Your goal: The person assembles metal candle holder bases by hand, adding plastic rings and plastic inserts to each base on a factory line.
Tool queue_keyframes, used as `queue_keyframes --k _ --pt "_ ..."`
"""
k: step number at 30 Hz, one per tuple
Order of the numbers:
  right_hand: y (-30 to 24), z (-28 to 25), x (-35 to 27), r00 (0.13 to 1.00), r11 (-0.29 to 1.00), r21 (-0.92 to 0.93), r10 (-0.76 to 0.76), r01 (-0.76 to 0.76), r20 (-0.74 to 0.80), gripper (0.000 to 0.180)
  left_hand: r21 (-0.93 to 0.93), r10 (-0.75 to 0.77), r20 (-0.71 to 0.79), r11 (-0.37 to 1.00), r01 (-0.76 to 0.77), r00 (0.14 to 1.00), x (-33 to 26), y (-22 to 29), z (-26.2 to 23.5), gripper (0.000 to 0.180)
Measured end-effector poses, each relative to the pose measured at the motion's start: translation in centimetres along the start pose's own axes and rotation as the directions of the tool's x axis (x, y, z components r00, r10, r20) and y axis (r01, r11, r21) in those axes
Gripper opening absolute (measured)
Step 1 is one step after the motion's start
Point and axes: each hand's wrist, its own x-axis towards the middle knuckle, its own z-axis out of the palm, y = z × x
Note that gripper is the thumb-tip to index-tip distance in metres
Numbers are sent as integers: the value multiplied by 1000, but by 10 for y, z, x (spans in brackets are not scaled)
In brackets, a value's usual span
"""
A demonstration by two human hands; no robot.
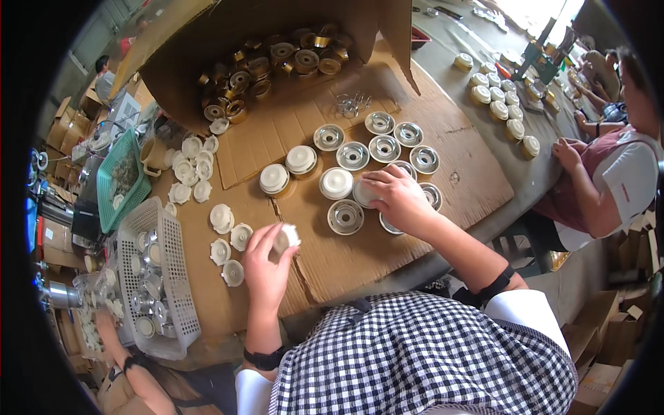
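My left hand (266, 266) is closed round a round white plastic cap (286, 238), held up off the cardboard. My right hand (400, 199) has its fingers on another white cap (364, 194), partly covered by them, at a round metal cup. Around that hand stand several silver metal cups with ringed centres, such as one cup (345, 217) in front and another (353, 156) behind. A capped cup (336, 183) is just left of my right hand. Two more capped cups, one (274, 180) and another (301, 160), stand farther left.
Loose white caps (221, 218) lie left of my left hand, with a bigger pile (190, 166) beyond. A grey basket (181, 290) holds metal cups. A tipped cardboard box (166, 90) spills gold-coloured cups. Wire springs (353, 105) lie behind. A co-worker (595, 173) sits at right.
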Motion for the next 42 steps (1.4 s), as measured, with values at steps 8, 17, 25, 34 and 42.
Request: queue_keyframes --k 8,17,25,34,42 --pt "0 -2 1 1000 999 41 11 -11 -6 49 18 354 105 934 -357 929 39 41 79 50" --pt "-8 -10 7 999 1000 -10 20 -20 43 49 18 362 97 931 -366 927 28 33 73 53" --pt "-85 -3 48 981 981 31 -191 190 33 51 424 18 -42 906 2 999 -73 -15 -30 61" --pt "-131 174 114 781 801 131 -599 584 179 48 -117 -246 -23 963 242 969 -80 -32 -28 25" --pt "-130 90 92 949 926 312 121 -214 291 30 132 -194 -299 961 242 934 -73 -77 -27 17"
